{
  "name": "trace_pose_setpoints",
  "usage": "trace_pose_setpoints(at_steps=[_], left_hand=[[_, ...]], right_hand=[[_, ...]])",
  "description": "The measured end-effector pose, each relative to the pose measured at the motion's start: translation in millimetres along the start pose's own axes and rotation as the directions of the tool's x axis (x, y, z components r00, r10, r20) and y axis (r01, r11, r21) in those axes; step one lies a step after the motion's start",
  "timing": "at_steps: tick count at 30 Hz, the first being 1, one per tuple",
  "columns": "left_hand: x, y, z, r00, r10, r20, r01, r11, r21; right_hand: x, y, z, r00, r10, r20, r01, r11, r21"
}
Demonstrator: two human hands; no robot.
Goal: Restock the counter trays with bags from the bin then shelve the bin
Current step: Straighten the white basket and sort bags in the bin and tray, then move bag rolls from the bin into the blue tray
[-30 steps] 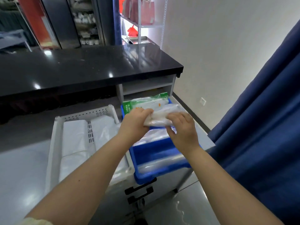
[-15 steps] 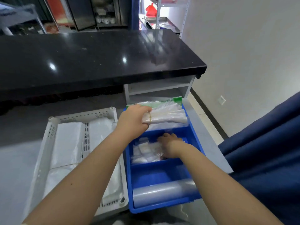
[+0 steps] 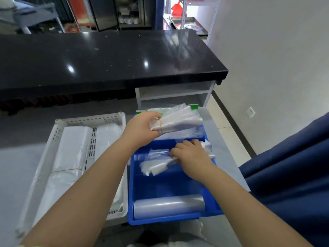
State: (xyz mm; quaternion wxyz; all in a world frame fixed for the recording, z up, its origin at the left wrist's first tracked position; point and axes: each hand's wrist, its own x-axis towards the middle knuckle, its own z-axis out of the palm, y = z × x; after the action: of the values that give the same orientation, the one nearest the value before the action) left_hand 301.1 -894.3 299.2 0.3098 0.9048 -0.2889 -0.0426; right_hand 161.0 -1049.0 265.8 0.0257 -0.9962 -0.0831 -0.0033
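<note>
A blue divided tray [image 3: 160, 220] sits on the grey counter in front of me. My left hand [image 3: 142, 127] holds a banded bundle of clear bags [image 3: 179, 120] above the tray's far compartment. My right hand [image 3: 192, 155] grips a second clump of small clear bags [image 3: 154, 164] in the middle compartment. A roll of clear film [image 3: 169, 205] lies in the near compartment. A green-edged packet [image 3: 194, 106] shows behind the bundle. Left of the blue tray stands a white perforated tray [image 3: 89, 120] with white bags [image 3: 71, 150] in it.
A black glossy countertop [image 3: 106, 59] runs across the back, with an open white shelf unit [image 3: 174, 93] beneath its right end. A dark blue curtain [image 3: 293, 166] hangs at the right. A white wall with a socket [image 3: 251, 112] is beyond.
My right hand let go of the bundle and went down into the middle compartment, where it now lifts a clump of small bags. My left hand keeps the banded bundle.
</note>
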Motion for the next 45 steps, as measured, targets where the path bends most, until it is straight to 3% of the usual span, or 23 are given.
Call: trace_pose_setpoints(at_steps=[4,9,15,18,21,27,33,38,41,45], left_hand=[[8,26,17,0.978,0.035,0.204,-0.027,0.999,-0.044],[13,27,40,0.914,-0.015,0.406,0.027,0.999,-0.024],[-4,2,62,0.864,-0.040,0.502,0.031,0.999,0.026],[-15,-4,67,0.908,-0.046,0.416,-0.005,0.992,0.123],[-21,-6,61,0.965,0.070,0.254,-0.127,0.969,0.214],[-37,-16,6,0.996,0.091,-0.021,-0.084,0.974,0.210],[-88,-24,-16,0.996,-0.039,-0.082,0.059,0.966,0.253],[-144,-36,-9,0.973,-0.168,-0.156,0.204,0.947,0.248],[-172,-46,-11,0.941,-0.252,-0.228,0.306,0.919,0.248],[-208,-66,-34,0.868,-0.372,-0.328,0.453,0.865,0.218]], right_hand=[[-30,12,-23,0.984,0.055,-0.169,-0.062,0.997,-0.039],[-45,26,-30,0.989,0.108,-0.097,-0.116,0.989,-0.089],[-54,31,-29,0.990,0.131,-0.058,-0.137,0.985,-0.103],[-49,28,-30,0.991,0.131,0.003,-0.129,0.982,-0.135],[-40,22,-31,0.993,0.105,0.055,-0.095,0.983,-0.159],[4,-1,-21,0.997,0.057,0.045,-0.050,0.990,-0.133],[46,-24,17,0.960,0.074,0.270,-0.054,0.995,-0.081],[45,-25,29,0.964,0.062,0.259,-0.016,0.985,-0.175],[47,-42,15,0.975,0.071,0.212,-0.053,0.995,-0.090],[59,-102,-13,0.981,-0.139,0.138,0.135,0.990,0.037]])
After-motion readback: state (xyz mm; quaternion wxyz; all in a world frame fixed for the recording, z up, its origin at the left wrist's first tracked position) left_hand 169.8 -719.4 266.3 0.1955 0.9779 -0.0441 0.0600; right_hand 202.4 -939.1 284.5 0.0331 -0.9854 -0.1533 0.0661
